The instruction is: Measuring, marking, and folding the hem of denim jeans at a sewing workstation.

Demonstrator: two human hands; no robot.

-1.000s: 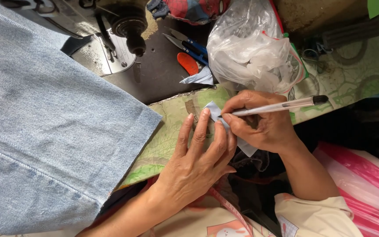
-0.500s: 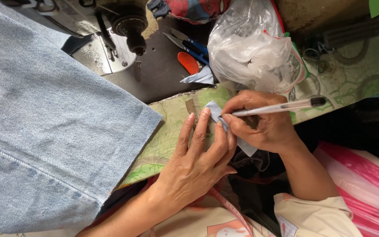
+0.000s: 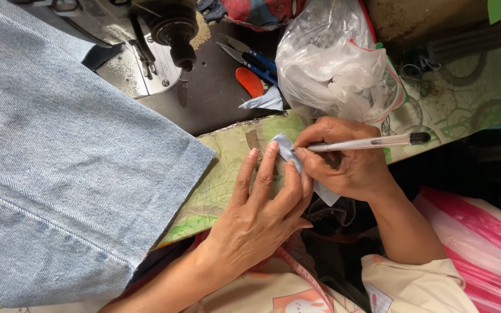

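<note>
Two hands met on a small pale-blue fabric strip (image 3: pixel 288 152): left hand (image 3: pixel 262 203) pressed flat, right hand (image 3: pixel 349 165) gripping a clear pen (image 3: pixel 366 142). Beside the strip lay denim (image 3: pixel 71 162); beyond it, a plastic bag (image 3: pixel 334 64).

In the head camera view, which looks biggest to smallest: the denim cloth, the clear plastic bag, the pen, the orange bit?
1. denim cloth
2. clear plastic bag
3. pen, long but thin
4. orange bit, partly hidden

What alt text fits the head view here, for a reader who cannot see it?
The right hand holds a pen to a small pale blue fabric strip that the left hand presses flat on a green patterned table. Light denim lies to the left, below a sewing machine, scissors and a clear plastic bag.
</note>
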